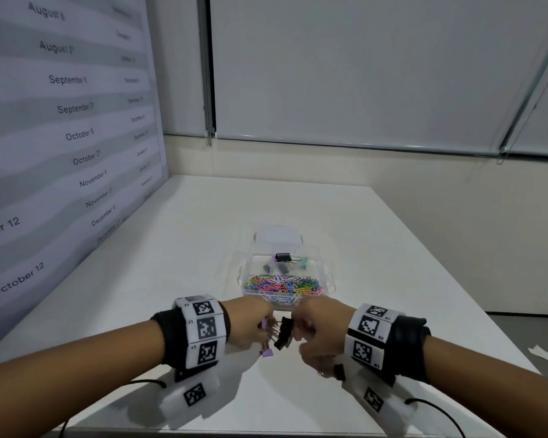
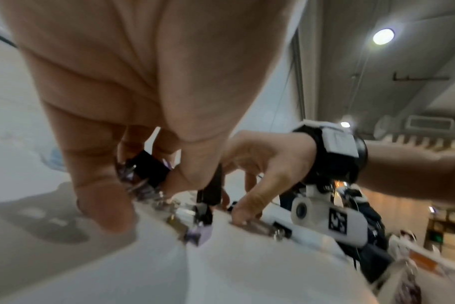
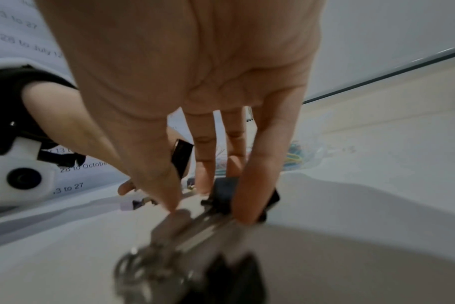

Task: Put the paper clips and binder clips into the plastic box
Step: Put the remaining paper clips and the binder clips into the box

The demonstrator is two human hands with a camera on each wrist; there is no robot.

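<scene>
A clear plastic box (image 1: 325, 281) stands mid-table, holding several coloured paper clips (image 1: 282, 284) and a few binder clips (image 1: 283, 257). Just in front of it my two hands meet over the table. My left hand (image 1: 261, 335) (image 2: 148, 185) has its fingers curled round a bunch of binder clips (image 2: 149, 167), black and purple. My right hand (image 1: 301, 336) (image 3: 195, 195) points its fingers down and pinches a black binder clip (image 1: 283, 333) (image 3: 182, 157); its outer fingers touch another black clip (image 3: 222, 191) on the table. A purple clip (image 2: 201, 236) (image 3: 129, 204) lies loose between the hands.
The box's clear lid (image 1: 277, 235) lies just behind the box. A wall chart with dates (image 1: 67, 137) runs along the table's left edge. Another black binder clip (image 3: 221, 273) lies close under my right wrist. A paper scrap (image 1: 541, 354) lies beyond the table's right edge.
</scene>
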